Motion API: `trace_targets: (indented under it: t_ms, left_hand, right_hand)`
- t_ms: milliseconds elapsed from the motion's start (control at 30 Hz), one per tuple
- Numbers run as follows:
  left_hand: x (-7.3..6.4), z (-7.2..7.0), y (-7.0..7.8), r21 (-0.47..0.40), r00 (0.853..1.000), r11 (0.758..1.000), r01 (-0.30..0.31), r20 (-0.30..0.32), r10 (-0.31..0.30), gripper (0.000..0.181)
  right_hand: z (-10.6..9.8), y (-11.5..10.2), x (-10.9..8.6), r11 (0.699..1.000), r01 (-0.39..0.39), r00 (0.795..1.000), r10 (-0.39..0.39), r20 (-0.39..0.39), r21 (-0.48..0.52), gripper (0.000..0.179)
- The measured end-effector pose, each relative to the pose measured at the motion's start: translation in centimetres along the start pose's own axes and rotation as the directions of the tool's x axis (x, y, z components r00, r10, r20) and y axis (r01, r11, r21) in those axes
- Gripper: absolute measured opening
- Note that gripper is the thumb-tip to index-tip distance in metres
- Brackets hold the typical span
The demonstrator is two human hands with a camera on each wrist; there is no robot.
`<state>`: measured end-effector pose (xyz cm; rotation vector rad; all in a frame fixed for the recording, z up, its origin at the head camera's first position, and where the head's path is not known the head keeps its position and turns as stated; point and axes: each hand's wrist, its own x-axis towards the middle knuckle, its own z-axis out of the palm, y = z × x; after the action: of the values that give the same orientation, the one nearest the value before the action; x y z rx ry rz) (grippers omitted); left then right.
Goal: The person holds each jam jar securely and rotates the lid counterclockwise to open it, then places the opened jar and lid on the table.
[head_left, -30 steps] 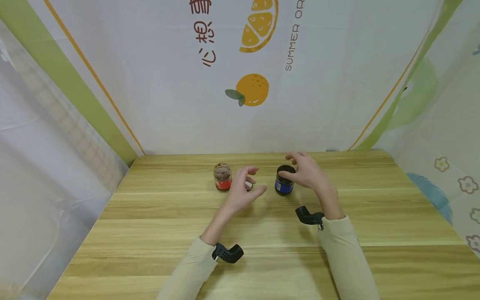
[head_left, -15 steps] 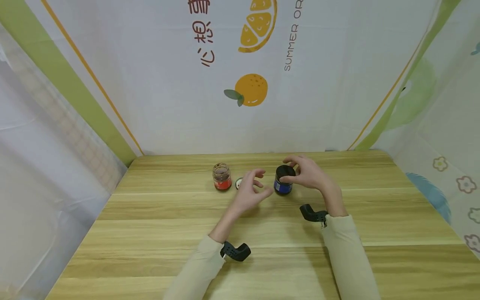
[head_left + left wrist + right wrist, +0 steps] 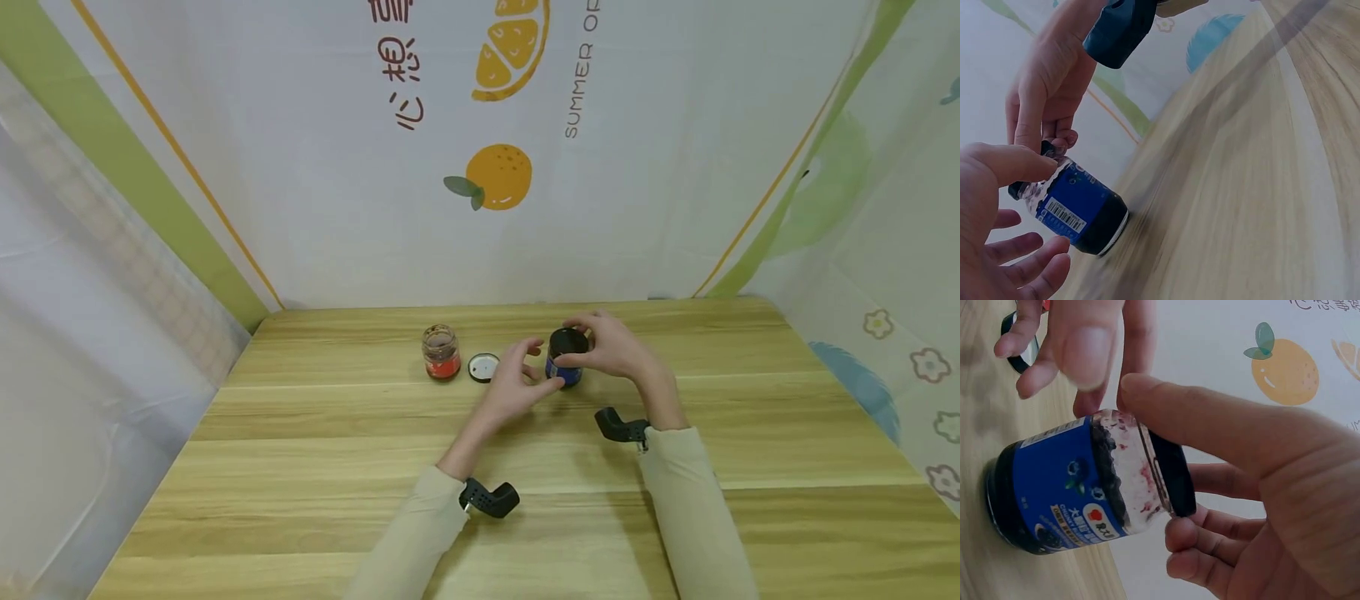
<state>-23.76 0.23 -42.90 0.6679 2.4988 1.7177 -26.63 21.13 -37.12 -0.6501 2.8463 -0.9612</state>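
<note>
A blueberry jam jar [image 3: 1054, 487] with a blue label and a dark screw lid [image 3: 1175, 478] stands upright near the back of the table. My right hand [image 3: 617, 346] grips the lid, thumb on the near side and fingertips round the far side. From the left comes my left hand [image 3: 513, 387], thumb and fingers spread about the jar's body. In the left wrist view its thumb [image 3: 1022, 165] overlaps the jar's shoulder, while the other fingers stay loosely extended below the label. Dark jam fills the lower part, and smears coat the glass under the lid.
A lidless glass jar [image 3: 442, 354] with a red label and brown residue stands to the left. Between the two jars lies a loose lid [image 3: 482, 367], white inside up. The wooden table [image 3: 322, 467] meets a printed curtain [image 3: 360, 225] at the back.
My left hand has moved right, from beside the red-labelled jar to the blueberry jam jar, uncovering the loose lid. My right hand has settled its fingers round the jam jar's lid.
</note>
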Motion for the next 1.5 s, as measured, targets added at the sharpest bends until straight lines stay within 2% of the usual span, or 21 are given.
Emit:
trace_targets:
  t_ms: [367,600,867,1033,1333,1500]
  left_hand:
    - [0.8,1.2,-0.1,-0.058,1.0,0.998,-0.01,0.012,0.011,0.069]
    - [1.0,1.7,-0.2,-0.037,1.0,0.999,-0.004,0.028,0.005,0.069]
    - [1.1,2.4,-0.6,-0.011,0.999,1.0,0.012,0.033,-0.012,0.068]
    - [1.0,2.5,-0.6,0.035,1.0,0.999,0.012,0.029,-0.013,0.066]
    - [0.9,2.4,-0.9,0.042,1.0,0.999,0.015,0.009,-0.015,0.063]
    - [0.7,2.2,-0.9,-0.026,1.0,1.0,0.017,0.008,-0.017,0.063]
  right_hand:
    - [0.3,0.2,0.3,0.999,0.039,0.999,-0.039,-0.024,-0.018,0.059]
    - [0.3,0.4,0.3,0.999,0.048,0.998,-0.049,-0.031,-0.021,0.06]
    - [0.6,0.2,0.5,1.0,0.015,1.0,-0.015,-0.02,-0.011,0.055]
    - [0.6,0.1,0.6,0.999,0.033,0.999,-0.033,-0.024,-0.002,0.053]
    - [0.6,-0.1,0.7,0.999,0.045,0.999,-0.046,-0.03,-0.027,0.05]
    - [0.6,-0.1,0.7,0.998,0.066,0.997,-0.067,-0.05,-0.012,0.049]
